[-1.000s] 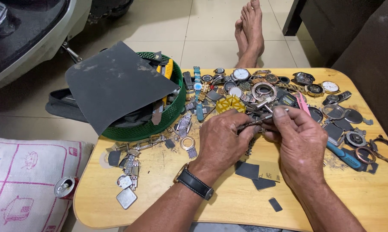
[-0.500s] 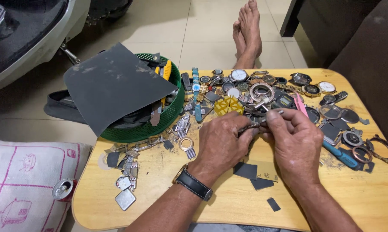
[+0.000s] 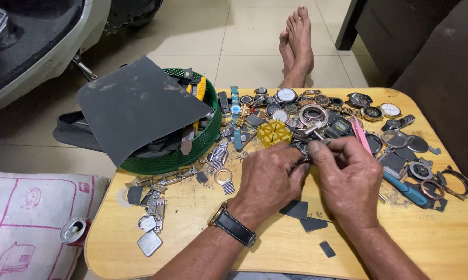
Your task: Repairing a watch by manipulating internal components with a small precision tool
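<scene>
Head view: both hands huddled over one small metal part at the middle of the wooden table (image 3: 451,243).

The left hand (image 3: 267,179), with a black wristwatch (image 3: 235,228) on its wrist, is curled tight around the small metal part (image 3: 303,160), pinching it at the fingertips. The right hand (image 3: 348,176) pinches the same piece from the other side, thumb pressed in; what exactly sits between the fingers is too small to tell. Compared with a second ago, the two hands have barely shifted: same spot, same grip, so the fiddly work is carrying on rather than finishing. Just beyond them sits a yellow holder block (image 3: 274,133) among a heap of watches (image 3: 285,95). A blue-handled screwdriver (image 3: 406,190) lies just beside the right hand, and dark sandpaper scraps (image 3: 297,209) lie beneath the wrists. A green basket (image 3: 166,158) sits well off to the left.
</scene>
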